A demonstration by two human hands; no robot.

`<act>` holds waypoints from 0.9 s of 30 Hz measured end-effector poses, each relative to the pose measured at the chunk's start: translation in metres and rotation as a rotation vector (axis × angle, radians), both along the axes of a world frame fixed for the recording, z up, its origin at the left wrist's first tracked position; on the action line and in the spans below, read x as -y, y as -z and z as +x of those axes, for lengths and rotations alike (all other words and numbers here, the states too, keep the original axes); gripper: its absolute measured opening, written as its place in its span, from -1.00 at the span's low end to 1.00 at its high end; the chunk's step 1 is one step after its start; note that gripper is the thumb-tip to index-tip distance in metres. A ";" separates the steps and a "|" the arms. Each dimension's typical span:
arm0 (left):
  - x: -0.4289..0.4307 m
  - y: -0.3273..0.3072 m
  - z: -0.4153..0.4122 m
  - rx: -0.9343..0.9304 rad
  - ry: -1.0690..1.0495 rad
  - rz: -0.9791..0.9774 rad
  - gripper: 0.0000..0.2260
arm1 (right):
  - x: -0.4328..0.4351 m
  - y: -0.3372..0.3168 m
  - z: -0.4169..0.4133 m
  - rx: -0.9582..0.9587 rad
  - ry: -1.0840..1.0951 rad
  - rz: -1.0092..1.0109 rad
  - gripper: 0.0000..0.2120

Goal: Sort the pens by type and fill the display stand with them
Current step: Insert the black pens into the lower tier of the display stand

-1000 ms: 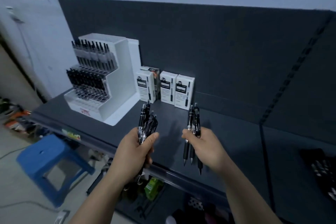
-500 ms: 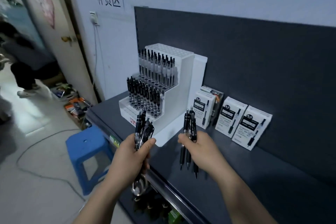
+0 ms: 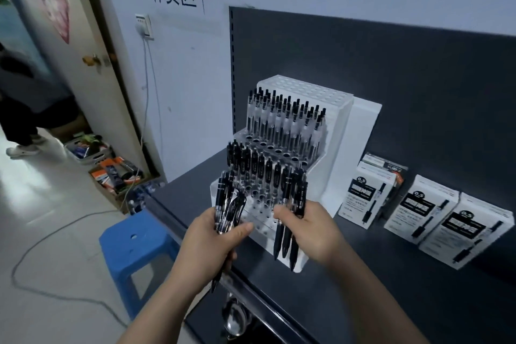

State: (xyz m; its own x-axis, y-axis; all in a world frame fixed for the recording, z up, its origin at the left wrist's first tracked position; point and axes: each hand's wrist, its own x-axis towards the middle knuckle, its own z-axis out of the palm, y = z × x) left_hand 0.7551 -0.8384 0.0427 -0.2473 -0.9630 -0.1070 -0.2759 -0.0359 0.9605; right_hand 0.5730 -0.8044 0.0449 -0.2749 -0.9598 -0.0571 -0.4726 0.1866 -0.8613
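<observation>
Nearer the white display stand (image 3: pixel 339 131) now, left hand (image 3: pixel 208 243) grips a pen bundle (image 3: pixel 229 204), right hand (image 3: pixel 310 232) three black pens (image 3: pixel 296 195).

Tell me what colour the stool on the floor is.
The stool is blue, plain with no pattern. It shows best at lower left in the head view.

One white display stand (image 3: pixel 337 148) at the shelf's (image 3: pixel 418 274) left edge; four white pen boxes (image 3: pixel 418 209) along its back edge; three black pens (image 3: pixel 284 243) in the right hand (image 3: pixel 310 232); the left hand's (image 3: pixel 206 243) bundle (image 3: pixel 229 204) too tight to count; one blue stool (image 3: pixel 134 240).
</observation>
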 end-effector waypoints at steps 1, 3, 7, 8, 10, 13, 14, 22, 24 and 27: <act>0.009 -0.002 0.005 0.003 0.021 0.000 -0.81 | 0.006 -0.001 0.007 0.015 0.010 -0.003 -0.60; 0.027 -0.007 0.014 0.018 0.073 -0.011 -0.80 | 0.018 -0.003 0.019 0.069 0.030 -0.021 -0.61; 0.055 -0.011 0.025 -0.010 0.213 0.015 -0.83 | 0.035 -0.003 0.040 0.168 0.123 -0.016 -0.65; 0.060 -0.010 0.026 -0.024 0.248 0.034 -0.83 | 0.038 -0.003 0.045 0.174 0.140 -0.007 -0.66; 0.067 -0.009 0.027 -0.038 0.309 0.071 -0.82 | 0.042 -0.001 0.054 0.176 0.148 -0.005 -0.65; 0.073 -0.007 0.026 -0.064 0.359 0.091 -0.86 | 0.044 0.001 0.062 0.175 0.116 -0.049 -0.67; 0.074 -0.008 0.025 -0.078 0.373 0.099 -0.86 | 0.044 0.001 0.063 0.195 0.119 -0.064 -0.72; 0.082 -0.007 0.021 -0.113 0.503 0.152 -0.82 | 0.041 -0.010 0.064 0.344 0.131 -0.164 -0.91; 0.085 -0.005 0.021 -0.107 0.530 0.132 -0.82 | 0.040 -0.013 0.062 0.400 0.147 -0.160 -0.88; 0.087 -0.002 0.021 -0.139 0.544 0.152 -0.74 | 0.038 -0.016 0.057 0.373 0.177 -0.138 -0.83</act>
